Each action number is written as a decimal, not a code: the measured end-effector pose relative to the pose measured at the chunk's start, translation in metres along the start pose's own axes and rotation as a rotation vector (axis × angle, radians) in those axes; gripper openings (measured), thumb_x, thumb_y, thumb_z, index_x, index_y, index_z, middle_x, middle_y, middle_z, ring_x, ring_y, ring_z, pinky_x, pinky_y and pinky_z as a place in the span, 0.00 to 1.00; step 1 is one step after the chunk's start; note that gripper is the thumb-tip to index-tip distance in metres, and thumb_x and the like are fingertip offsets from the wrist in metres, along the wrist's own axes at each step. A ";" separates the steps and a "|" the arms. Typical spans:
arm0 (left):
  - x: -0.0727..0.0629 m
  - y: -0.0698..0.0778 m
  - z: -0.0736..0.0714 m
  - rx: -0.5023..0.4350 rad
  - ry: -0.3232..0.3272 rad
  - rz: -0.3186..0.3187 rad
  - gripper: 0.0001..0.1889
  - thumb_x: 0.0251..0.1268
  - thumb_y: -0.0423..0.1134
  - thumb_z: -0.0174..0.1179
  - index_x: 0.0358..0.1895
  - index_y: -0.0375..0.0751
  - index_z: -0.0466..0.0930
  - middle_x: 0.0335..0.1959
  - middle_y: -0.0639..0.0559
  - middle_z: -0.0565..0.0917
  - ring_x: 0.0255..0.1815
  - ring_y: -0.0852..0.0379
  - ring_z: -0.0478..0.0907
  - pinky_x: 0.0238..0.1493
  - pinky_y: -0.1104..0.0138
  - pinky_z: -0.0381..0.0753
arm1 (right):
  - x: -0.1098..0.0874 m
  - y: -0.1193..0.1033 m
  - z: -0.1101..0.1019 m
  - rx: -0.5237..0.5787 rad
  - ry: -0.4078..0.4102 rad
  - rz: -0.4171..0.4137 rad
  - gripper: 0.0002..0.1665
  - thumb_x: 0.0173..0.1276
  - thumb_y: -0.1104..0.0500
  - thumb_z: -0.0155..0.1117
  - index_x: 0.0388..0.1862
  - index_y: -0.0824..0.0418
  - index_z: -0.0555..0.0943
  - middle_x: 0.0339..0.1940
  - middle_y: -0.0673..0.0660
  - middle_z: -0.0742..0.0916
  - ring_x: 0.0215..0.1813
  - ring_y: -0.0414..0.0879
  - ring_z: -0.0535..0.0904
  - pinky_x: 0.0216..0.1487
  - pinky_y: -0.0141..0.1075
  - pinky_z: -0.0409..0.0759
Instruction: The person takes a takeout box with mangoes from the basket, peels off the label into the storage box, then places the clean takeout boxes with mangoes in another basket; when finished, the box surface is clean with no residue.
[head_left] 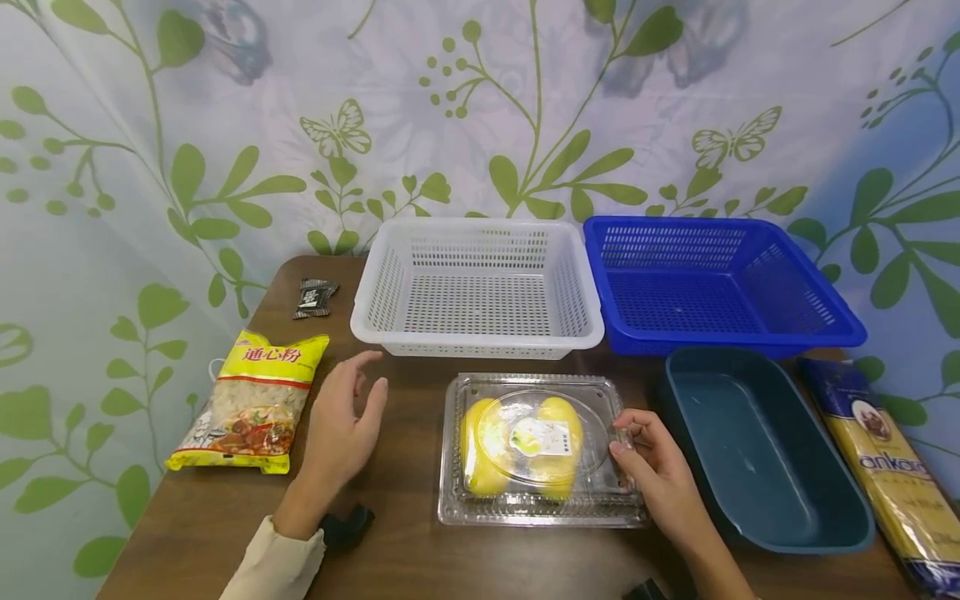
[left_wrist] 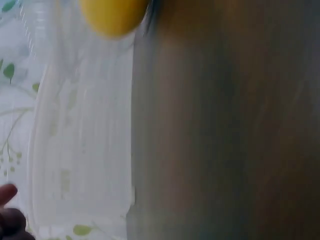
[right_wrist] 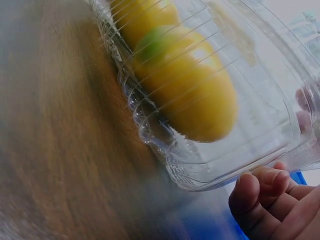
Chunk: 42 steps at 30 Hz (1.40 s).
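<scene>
A clear plastic clamshell box (head_left: pixel 540 517) lies near the middle of the table with two oblong yellow fruits (head_left: pixel 486 458) inside and a white label (head_left: pixel 551 439) on its lid. My right hand (head_left: pixel 660 475) pinches the box's right edge between thumb and fingers, also seen in the right wrist view, where one yellow fruit (right_wrist: pixel 195 95) has a green patch. My left hand (head_left: pixel 345 429) hovers left of the box, fingers loosely bent and holding nothing. It is nearest to the yellow pasta bag (head_left: pixel 258 408). In the left wrist view only a few fingertips (left_wrist: pixel 11 220) show, and the picture is blurred.
Behind the box stand a white basket (head_left: pixel 480 342) and a blue basket (head_left: pixel 735 340). A dark teal tub (head_left: pixel 765 467) is right of my right hand, beside a long ankara packet (head_left: pixel 892 467). A small black packet (head_left: pixel 315 298) lies at the back left.
</scene>
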<state>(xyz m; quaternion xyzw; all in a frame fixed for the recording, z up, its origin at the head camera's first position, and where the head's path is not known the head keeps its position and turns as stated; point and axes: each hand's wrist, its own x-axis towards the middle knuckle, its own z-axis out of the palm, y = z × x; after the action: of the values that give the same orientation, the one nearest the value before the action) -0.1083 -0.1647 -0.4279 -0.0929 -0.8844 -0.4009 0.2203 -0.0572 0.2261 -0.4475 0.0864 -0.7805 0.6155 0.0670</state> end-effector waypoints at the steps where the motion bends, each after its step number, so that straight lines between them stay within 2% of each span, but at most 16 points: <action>1: -0.004 0.003 0.004 -0.007 -0.015 0.027 0.17 0.75 0.37 0.58 0.63 0.40 0.77 0.34 0.49 0.74 0.36 0.51 0.71 0.39 0.60 0.69 | 0.000 0.000 0.000 -0.002 0.001 0.002 0.14 0.75 0.72 0.56 0.56 0.64 0.72 0.38 0.58 0.74 0.21 0.48 0.72 0.21 0.38 0.75; 3: -0.012 0.009 0.010 -0.026 -0.073 0.066 0.17 0.75 0.38 0.58 0.63 0.42 0.78 0.32 0.55 0.72 0.33 0.57 0.70 0.37 0.63 0.70 | -0.001 0.000 -0.001 0.000 -0.001 0.001 0.14 0.75 0.72 0.56 0.56 0.64 0.72 0.39 0.58 0.74 0.21 0.47 0.72 0.21 0.38 0.75; 5: -0.019 0.015 0.017 -0.059 -0.164 0.075 0.18 0.77 0.41 0.57 0.66 0.45 0.76 0.32 0.60 0.71 0.31 0.61 0.70 0.35 0.65 0.72 | -0.002 0.001 -0.001 0.002 -0.003 -0.002 0.15 0.75 0.73 0.56 0.57 0.65 0.72 0.39 0.59 0.74 0.22 0.47 0.72 0.21 0.39 0.75; 8: -0.028 0.022 0.024 -0.100 -0.313 0.070 0.23 0.80 0.46 0.54 0.74 0.51 0.69 0.33 0.62 0.71 0.30 0.65 0.69 0.33 0.67 0.72 | -0.002 0.001 -0.002 0.002 -0.007 -0.005 0.15 0.75 0.73 0.56 0.57 0.64 0.72 0.39 0.59 0.74 0.22 0.48 0.73 0.21 0.39 0.76; 10: -0.033 0.026 0.028 -0.129 -0.390 0.065 0.28 0.81 0.48 0.52 0.79 0.53 0.62 0.34 0.62 0.72 0.29 0.66 0.69 0.32 0.69 0.72 | -0.003 0.001 -0.002 -0.006 -0.012 -0.004 0.15 0.75 0.72 0.56 0.57 0.63 0.72 0.39 0.59 0.75 0.22 0.48 0.74 0.22 0.39 0.76; 13: -0.039 0.030 0.030 -0.184 -0.463 0.068 0.33 0.80 0.48 0.53 0.83 0.57 0.53 0.33 0.62 0.72 0.27 0.66 0.68 0.30 0.70 0.72 | -0.002 0.000 -0.001 -0.024 -0.021 0.001 0.15 0.76 0.70 0.57 0.58 0.61 0.72 0.39 0.58 0.75 0.23 0.48 0.75 0.23 0.38 0.77; 15: -0.041 0.033 0.030 -0.223 -0.493 0.062 0.34 0.80 0.49 0.54 0.83 0.59 0.52 0.30 0.62 0.71 0.26 0.66 0.67 0.29 0.70 0.71 | -0.002 0.000 0.000 -0.030 -0.024 0.002 0.15 0.76 0.70 0.58 0.58 0.61 0.72 0.39 0.59 0.76 0.23 0.48 0.75 0.23 0.38 0.77; 19: -0.041 0.036 0.032 -0.310 -0.527 0.049 0.31 0.79 0.47 0.56 0.80 0.62 0.59 0.26 0.61 0.68 0.24 0.64 0.65 0.27 0.70 0.69 | -0.003 -0.002 0.000 -0.027 -0.011 0.020 0.15 0.76 0.70 0.57 0.58 0.61 0.73 0.39 0.60 0.75 0.23 0.49 0.74 0.23 0.38 0.77; 25: -0.038 0.036 0.032 -0.417 -0.553 -0.008 0.29 0.77 0.44 0.60 0.77 0.60 0.64 0.27 0.56 0.69 0.22 0.61 0.63 0.24 0.68 0.67 | -0.003 -0.005 0.001 -0.021 -0.005 0.045 0.15 0.76 0.70 0.57 0.59 0.61 0.72 0.40 0.60 0.75 0.24 0.49 0.74 0.25 0.38 0.77; 32: -0.039 0.034 0.033 -0.448 -0.567 -0.054 0.29 0.76 0.44 0.61 0.77 0.60 0.65 0.27 0.54 0.69 0.22 0.62 0.63 0.23 0.69 0.66 | -0.004 -0.006 -0.001 -0.051 -0.028 0.045 0.16 0.77 0.67 0.58 0.60 0.60 0.72 0.42 0.59 0.75 0.28 0.48 0.76 0.29 0.37 0.78; 38: -0.039 0.034 0.033 -0.461 -0.568 -0.070 0.29 0.76 0.44 0.61 0.76 0.60 0.66 0.30 0.53 0.71 0.22 0.63 0.63 0.23 0.70 0.67 | -0.006 -0.007 -0.005 -0.070 -0.061 0.038 0.18 0.79 0.65 0.57 0.65 0.59 0.74 0.44 0.59 0.77 0.30 0.47 0.77 0.31 0.37 0.79; 40: -0.038 0.033 0.032 -0.457 -0.562 -0.068 0.29 0.75 0.44 0.61 0.76 0.60 0.66 0.30 0.53 0.71 0.23 0.62 0.63 0.23 0.70 0.66 | -0.007 -0.008 -0.006 -0.072 -0.063 0.050 0.20 0.79 0.65 0.57 0.67 0.58 0.75 0.46 0.58 0.79 0.31 0.48 0.77 0.32 0.37 0.79; 42: -0.038 0.032 0.032 -0.455 -0.557 -0.066 0.29 0.75 0.44 0.61 0.76 0.60 0.66 0.30 0.53 0.70 0.22 0.62 0.63 0.23 0.70 0.66 | -0.007 -0.008 -0.007 -0.090 -0.065 0.066 0.23 0.79 0.63 0.57 0.71 0.56 0.74 0.53 0.56 0.80 0.34 0.47 0.80 0.35 0.37 0.79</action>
<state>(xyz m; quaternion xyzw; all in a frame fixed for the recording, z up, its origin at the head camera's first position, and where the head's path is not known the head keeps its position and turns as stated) -0.0741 -0.1187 -0.4425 -0.2166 -0.8012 -0.5536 -0.0687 -0.0485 0.2320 -0.4401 0.0774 -0.8114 0.5788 0.0253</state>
